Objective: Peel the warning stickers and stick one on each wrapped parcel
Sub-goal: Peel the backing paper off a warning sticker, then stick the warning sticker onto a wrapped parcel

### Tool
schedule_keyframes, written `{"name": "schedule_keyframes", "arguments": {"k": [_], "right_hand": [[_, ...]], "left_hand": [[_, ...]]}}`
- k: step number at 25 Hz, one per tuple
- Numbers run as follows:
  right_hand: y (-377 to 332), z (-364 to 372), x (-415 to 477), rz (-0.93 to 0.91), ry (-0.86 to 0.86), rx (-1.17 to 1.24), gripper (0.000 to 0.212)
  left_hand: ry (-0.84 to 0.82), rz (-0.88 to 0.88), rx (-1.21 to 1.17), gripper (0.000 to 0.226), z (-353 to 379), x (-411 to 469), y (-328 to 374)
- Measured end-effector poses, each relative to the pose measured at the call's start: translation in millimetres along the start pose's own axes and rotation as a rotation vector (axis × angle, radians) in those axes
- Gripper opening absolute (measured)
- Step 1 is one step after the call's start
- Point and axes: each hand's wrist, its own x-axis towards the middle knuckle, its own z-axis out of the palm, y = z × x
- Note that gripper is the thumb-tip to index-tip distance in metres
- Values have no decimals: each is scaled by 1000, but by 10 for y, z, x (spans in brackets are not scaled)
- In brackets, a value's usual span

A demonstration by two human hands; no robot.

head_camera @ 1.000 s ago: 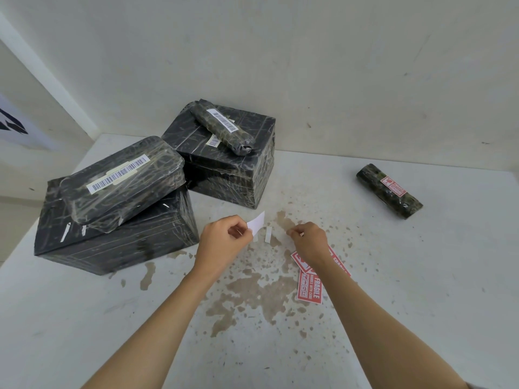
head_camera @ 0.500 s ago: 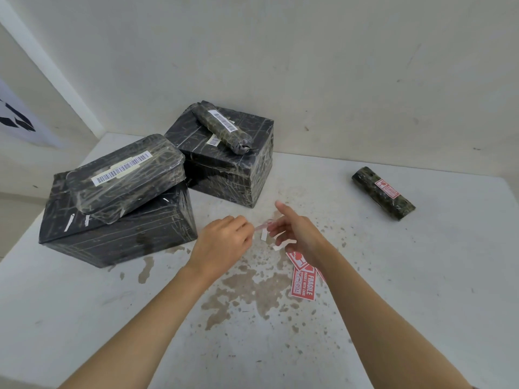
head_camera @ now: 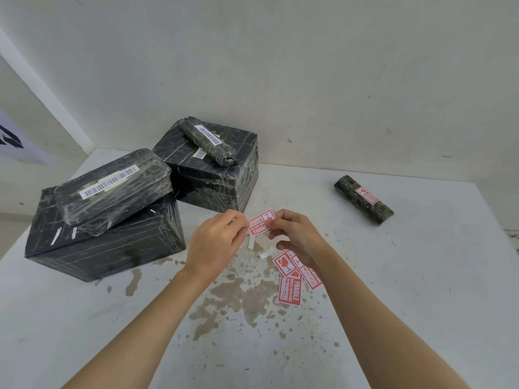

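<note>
pinching one red warning sticker from both sides, your left hand and right hand hold it above the stained worktop, spare stickers lying just beneath your right wrist.

Glossy, crinkled plastic film covers the black parcels (paper barcode labels on top); the bench looks matt and stained.
</note>
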Motion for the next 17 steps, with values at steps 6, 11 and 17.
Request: {"name": "schedule_keyframes", "arguments": {"k": [6,11,17], "right_hand": [[-219,84,107,-119,125,68,15],[-568,217,309,-216,193,-22,19],[-934,345,525,-314,264,-52,23]], "left_hand": [[112,-282,-259,17,-203,379,-116],[22,-364,-141,26,-453,1185,-684],[-698,-181,240,66,-533,1746,-1243]]}}
